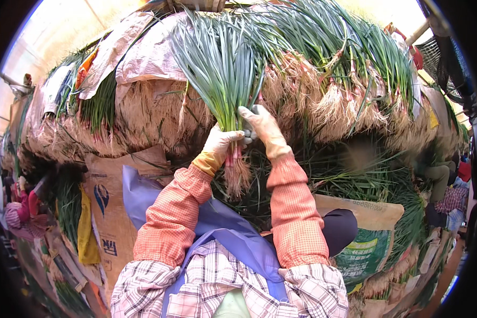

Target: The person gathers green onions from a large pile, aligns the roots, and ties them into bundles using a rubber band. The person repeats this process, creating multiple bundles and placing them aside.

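- The bunch (222, 79) is upright in front of the pile (143, 116), near its middle, leaves up and roots (237, 177) down.
- The left hand (221, 144), gloved, is closed around the stems low on the bunch; if that hold slackens, outer stalks could slip out and drop below the pile.
- The right hand (266, 129), also gloved, is curled against the bunch's right edge; I cannot tell whether it pinches stalks or only steadies them.
- Squeezing too hard there might crease or split the leaves, which look slender and soft.
- The leaf tips overlap the greens on the pile's top, so a sharp pull could tangle the two, or drag neighbouring stalks down.
- The white sack (153, 55) on the pile's upper left could slide if leaves catch its edge.
- Under the pile, loose greens (350, 177) lie behind the roots; a lowered bunch could snag or mix with them.
- The apron (217, 230), before the pile, could catch dirt shed by the roots.
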Motion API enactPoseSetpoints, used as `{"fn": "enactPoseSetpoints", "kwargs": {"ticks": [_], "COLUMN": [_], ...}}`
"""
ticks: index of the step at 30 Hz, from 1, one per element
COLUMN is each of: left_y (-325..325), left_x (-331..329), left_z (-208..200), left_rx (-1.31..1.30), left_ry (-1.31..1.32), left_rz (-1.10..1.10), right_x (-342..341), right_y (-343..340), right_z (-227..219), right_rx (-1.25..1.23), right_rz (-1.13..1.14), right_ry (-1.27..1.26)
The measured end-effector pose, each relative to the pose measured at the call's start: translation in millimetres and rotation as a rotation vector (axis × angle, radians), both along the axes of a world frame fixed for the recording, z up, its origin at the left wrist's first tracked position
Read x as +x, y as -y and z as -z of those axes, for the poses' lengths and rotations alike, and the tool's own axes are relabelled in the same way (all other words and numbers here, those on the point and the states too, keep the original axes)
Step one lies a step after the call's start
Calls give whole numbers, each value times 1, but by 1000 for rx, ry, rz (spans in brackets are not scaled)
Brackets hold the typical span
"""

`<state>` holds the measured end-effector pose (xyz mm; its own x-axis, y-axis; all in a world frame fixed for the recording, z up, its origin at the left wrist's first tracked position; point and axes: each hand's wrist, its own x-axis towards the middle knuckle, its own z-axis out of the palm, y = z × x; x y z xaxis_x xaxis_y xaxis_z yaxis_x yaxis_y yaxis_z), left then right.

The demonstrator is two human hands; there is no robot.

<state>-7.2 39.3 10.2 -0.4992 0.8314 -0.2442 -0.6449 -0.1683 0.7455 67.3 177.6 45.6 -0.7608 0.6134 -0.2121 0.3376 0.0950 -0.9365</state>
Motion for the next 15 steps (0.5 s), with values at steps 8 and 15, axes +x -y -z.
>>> {"fn": "enactPoseSetpoints", "kwargs": {"ticks": [8,15], "left_y": [5,42], "left_x": [17,9], "left_z": [4,-14], "left_rx": [10,125], "left_ry": [37,175], "left_rz": [-265,-57], "right_x": [-2,1], "right_y": [44,-36], "right_z": [21,25], "right_rx": [-1032,-840], "right_rz": [378,179], "right_ry": [-567,-708]}}
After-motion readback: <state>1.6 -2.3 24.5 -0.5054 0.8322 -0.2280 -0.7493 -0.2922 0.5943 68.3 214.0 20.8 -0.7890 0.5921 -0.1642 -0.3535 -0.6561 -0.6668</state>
